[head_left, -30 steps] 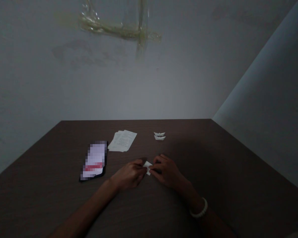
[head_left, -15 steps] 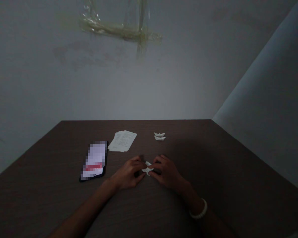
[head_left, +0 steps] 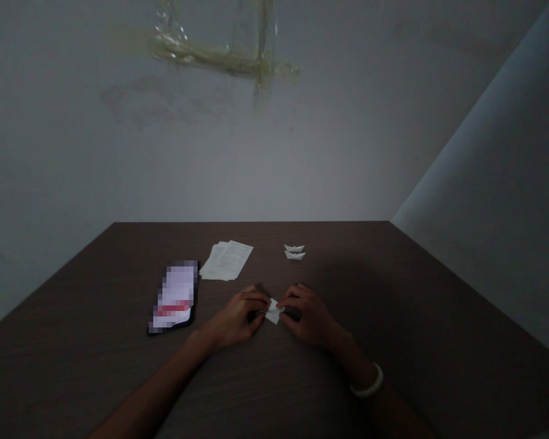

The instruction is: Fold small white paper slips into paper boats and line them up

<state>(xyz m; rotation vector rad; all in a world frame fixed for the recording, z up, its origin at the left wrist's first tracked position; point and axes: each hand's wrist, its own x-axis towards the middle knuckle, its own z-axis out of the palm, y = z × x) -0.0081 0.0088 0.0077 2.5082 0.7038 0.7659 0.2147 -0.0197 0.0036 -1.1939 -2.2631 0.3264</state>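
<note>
Folded paper, one small white piece, sits low over the dark wooden table near its middle, pinched between both hands. At its 9 o'clock, the left hand curls its fingers in, thumb and fingertips closed on the piece's left edge. At its 3 o'clock, the right hand does the same on the right edge, fingers bent and closed on the paper. The two sets of fingertips nearly meet over the piece, so most of it is hidden and its exact fold cannot be made out in the dim light. One pale beaded bracelet circles the right wrist.

Two finished paper boats lie side by side at about 1 o'clock from the hands, touching or nearly so. One loose stack of white sheets lies at 11 o'clock. One phone, its lit screen blurred, lies flat at 9 o'clock, well apart from the left hand.
</note>
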